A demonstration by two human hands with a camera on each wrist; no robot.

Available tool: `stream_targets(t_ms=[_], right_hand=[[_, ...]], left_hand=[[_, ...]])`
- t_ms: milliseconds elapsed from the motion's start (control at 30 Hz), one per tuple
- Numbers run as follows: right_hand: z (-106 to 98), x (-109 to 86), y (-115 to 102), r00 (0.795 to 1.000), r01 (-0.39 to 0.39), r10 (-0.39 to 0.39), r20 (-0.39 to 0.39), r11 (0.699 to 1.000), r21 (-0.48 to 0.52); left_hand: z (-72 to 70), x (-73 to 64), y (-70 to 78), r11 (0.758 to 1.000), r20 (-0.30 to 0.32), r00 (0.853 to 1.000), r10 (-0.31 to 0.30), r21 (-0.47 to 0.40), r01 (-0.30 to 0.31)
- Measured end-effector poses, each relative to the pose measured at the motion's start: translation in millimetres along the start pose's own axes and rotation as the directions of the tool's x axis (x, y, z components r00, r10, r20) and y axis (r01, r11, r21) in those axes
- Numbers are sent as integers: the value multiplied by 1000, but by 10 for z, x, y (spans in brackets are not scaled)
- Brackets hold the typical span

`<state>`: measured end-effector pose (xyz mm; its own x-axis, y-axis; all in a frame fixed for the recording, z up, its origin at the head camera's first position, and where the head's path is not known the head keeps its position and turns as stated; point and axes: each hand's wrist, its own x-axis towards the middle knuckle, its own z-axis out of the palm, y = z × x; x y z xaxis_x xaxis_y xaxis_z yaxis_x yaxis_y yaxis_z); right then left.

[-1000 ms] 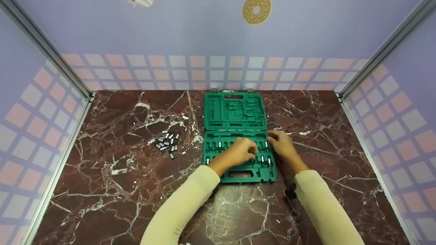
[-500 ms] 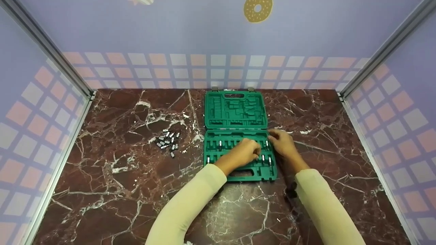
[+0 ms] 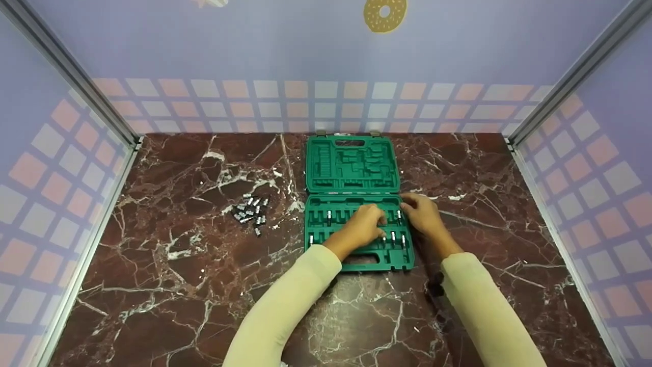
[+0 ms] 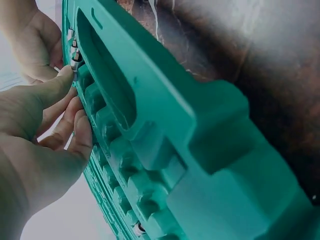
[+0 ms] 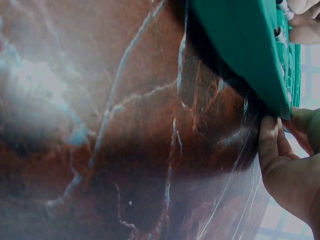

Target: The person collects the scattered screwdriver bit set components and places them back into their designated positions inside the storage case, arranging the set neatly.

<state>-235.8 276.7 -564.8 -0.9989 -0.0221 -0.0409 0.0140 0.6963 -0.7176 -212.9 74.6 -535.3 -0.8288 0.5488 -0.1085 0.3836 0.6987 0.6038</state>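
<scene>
A green plastic socket case [image 3: 316, 261] lies unfolded, its slotted half nearer me. My left hand [image 3: 362, 224] is over that half, thumb and forefinger apart. In the left wrist view, the thumb of this left hand [image 4: 42, 120] touches a small silver bit socket [image 4: 76, 62] sitting in a slot; the other fingers rest against the slots. More bit sockets, such as one at the upper left [image 3: 329, 217] and one at the right [image 3: 404, 241], sit in slots. My right hand [image 3: 422, 216] grips the case's right edge; in the right wrist view its fingers [image 5: 270, 137] lie along the outside.
A loose pile of silver-and-black bit sockets [image 3: 249, 210] lies on the dark red marbled table [image 3: 168, 300], left of the case. The moulded lid [image 3: 351, 163] leans back toward the rear wall [image 3: 285, 46]. Side walls bound the table left and right.
My left hand has shifted slightly right across the slots, then its thumb and forefinger have parted, and a bit socket now shows beneath the thumb. The right hand keeps its hold.
</scene>
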Motion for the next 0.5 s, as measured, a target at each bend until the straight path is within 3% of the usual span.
stream_targets(t_ms=[500], right_hand=[[20, -9, -16, 1000, -3, 3, -1, 1000, 4]], left_hand=[[42, 32, 38, 999, -46, 998, -48, 13, 49]])
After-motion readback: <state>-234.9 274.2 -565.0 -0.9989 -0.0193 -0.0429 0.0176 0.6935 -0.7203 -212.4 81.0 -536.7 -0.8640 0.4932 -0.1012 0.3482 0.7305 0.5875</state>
